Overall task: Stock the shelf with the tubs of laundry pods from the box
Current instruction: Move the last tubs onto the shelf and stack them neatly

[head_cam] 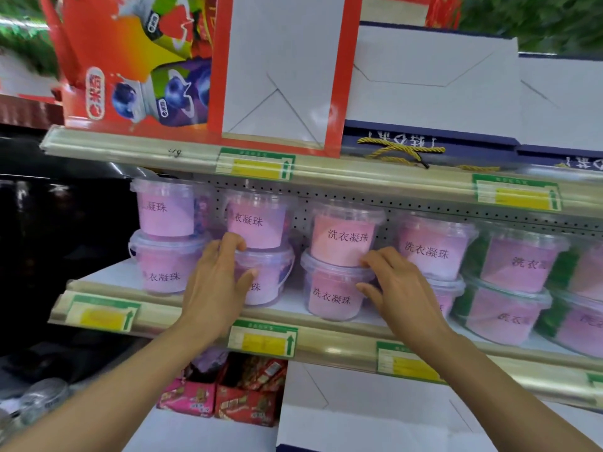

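The middle shelf, a pale metal board with a beige price rail (326, 337), carries two-high stacks of clear plastic tubs of pink laundry pods, each standing upright with its long axis vertical and its label facing out. The person's hands reach straight ahead and slightly up to the tubs, so the work lies directly in front of both arms, with neither having to cross. The left hand (215, 285) is nearer the second stack: its fingers curl over the lid edge of the lower clear tub with the pale pink label (270, 282), the thumb pressing its side, just under the upper tub of that stack (257, 220). The right hand (401, 288) is nearer the third stack: its fingertips touch the base of the upper clear tub with the salmon-pink label (346, 236), where it sits on the lid of the lower clear tub with the pink label (336, 291), with the thumb against that lower tub; whether it truly grips cannot be told. The hands are apart, one stack each. The likely move is a small nudge to square the stacks, and the close neighbours matter: the far-left stack (166, 243) and the stack to the right (434, 246) leave little sideways room, and the upper shelf rail (359, 174) hangs just above the top tubs. A red printed gift carton (130, 66) stands overhead; red snack packets (248, 396) lie below. The box is not in view.
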Motion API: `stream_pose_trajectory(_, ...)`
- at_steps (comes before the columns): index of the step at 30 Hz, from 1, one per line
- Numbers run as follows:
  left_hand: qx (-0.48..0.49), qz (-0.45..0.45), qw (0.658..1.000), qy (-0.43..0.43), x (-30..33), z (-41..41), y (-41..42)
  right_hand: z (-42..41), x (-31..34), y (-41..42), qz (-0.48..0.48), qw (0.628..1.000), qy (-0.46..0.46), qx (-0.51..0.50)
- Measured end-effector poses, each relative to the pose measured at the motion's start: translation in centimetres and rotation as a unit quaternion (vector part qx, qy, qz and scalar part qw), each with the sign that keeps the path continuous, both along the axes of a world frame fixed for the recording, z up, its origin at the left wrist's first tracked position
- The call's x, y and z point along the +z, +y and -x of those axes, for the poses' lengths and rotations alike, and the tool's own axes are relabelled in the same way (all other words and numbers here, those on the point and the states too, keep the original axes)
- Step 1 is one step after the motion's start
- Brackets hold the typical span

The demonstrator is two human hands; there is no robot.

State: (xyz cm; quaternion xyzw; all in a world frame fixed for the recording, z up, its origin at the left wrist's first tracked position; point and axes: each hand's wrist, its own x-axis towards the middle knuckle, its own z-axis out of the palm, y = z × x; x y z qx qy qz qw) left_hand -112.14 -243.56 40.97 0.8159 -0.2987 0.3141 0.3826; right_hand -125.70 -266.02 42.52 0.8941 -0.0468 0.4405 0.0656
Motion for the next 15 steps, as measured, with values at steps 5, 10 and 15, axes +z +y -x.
stream_pose_trajectory(5,-0.03,-0.005,0.999,-0.023,-0.16,0.11,-0.22,-0.17,0.24,-0.26,-0.001,1.0,0.018,-0.016)
stream_pose_trajectory(10,-0.031,-0.002,0.999,-0.022,-0.25,-0.12,-0.18,-0.19,0.37,-0.28,-0.002,0.999,0.035,-0.025)
stream_pose_trajectory(15,-0.017,-0.009,1.0,-0.019,-0.28,-0.22,-0.13,-0.04,0.51,-0.43,0.008,0.998,0.046,-0.041)
